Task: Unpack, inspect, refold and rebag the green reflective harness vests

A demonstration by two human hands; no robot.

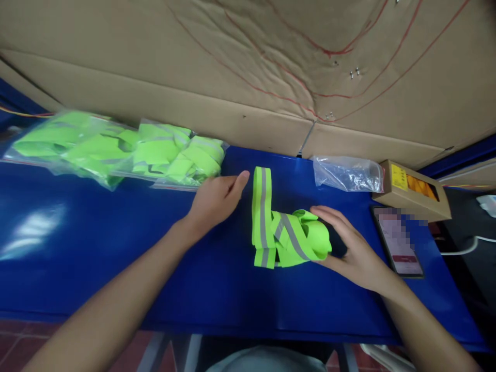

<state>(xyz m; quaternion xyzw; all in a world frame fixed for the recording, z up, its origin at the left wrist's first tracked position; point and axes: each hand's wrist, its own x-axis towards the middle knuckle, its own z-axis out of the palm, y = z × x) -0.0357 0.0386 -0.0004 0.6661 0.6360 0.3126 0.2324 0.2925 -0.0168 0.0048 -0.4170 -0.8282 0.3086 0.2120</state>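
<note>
On the blue table, a neon-green reflective strap harness [294, 237] with grey stripes lies loosely bundled, one folded strip standing out at its left end. My right hand [354, 253] grips the bundle's right end, with fingers at the top edge and thumb at the bottom. My left hand [215, 201] hovers left of the strip, apart from it. Its thumb is stretched out and nothing shows in it; the other fingers are partly hidden. Behind it are clear plastic bags [182, 155] holding similar green straps.
A crumpled clear bag [346, 173] lies at the back, against a small cardboard box [414, 188] with a window. A phone [399, 243] rests at the right. Brown cardboard [163, 62] with red wires rises behind the table [96, 258].
</note>
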